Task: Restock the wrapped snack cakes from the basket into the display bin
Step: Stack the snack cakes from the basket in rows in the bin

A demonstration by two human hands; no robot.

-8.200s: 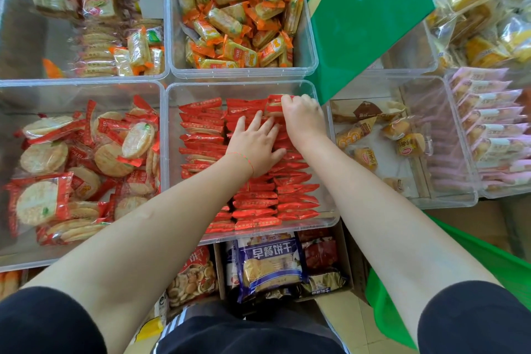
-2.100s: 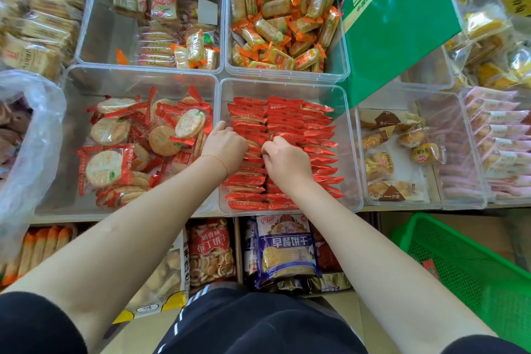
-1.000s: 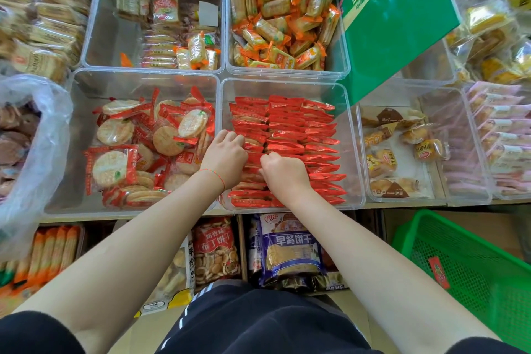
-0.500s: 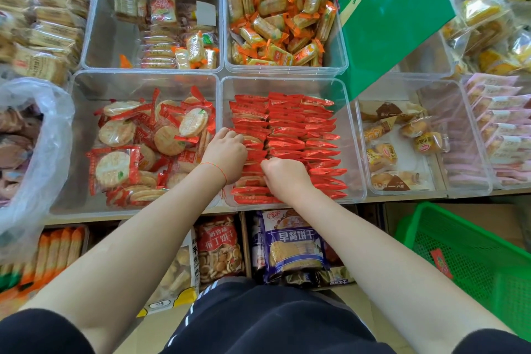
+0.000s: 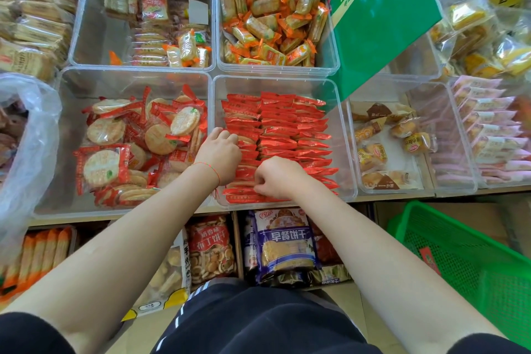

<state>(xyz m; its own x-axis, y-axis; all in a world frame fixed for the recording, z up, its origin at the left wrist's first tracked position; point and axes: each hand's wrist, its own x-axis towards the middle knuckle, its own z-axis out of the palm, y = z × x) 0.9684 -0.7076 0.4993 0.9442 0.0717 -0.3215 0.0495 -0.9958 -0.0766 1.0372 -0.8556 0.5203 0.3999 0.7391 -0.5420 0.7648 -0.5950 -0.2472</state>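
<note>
Progress: the display bin [image 5: 342, 135] looks largely filled, with red wrapped snack cakes [image 5: 287, 129] standing in neat rows; judged mostly done.
Left to do: the near rows; the green basket [image 5: 471, 261], near right, shows no cakes in its visible part.
Left hand [image 5: 219, 154]: fingers curled onto the left row.
Right hand [image 5: 278, 177]: pinching packets at the bin's near edge.

Round rice crackers [image 5: 106, 164] fill the bin at left, orange-wrapped biscuits [image 5: 273, 20] sit up top, and a purple biscuit bag [image 5: 284, 241] sits bottom center.
</note>
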